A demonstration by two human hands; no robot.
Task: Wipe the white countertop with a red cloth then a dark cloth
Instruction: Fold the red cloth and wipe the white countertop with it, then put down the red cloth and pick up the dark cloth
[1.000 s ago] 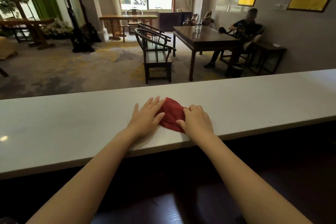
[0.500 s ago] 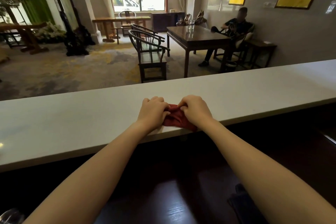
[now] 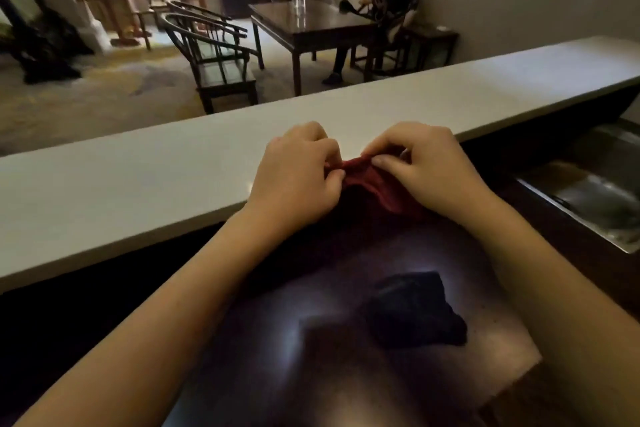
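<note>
Head view shows both hands, left hand and right hand, pinching the red cloth at the white surface edge, likely between cloths; next comes the dark cloth below.

Perhaps teahouse lobby, counter, wooden chairs

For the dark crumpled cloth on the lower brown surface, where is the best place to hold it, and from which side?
Probably pinch the raised bunched top of the dark crumpled cloth, coming straight down from above. It lies in a loose heap on the lower brown surface, with nothing around it, so the folds offer an easy hold.
</note>
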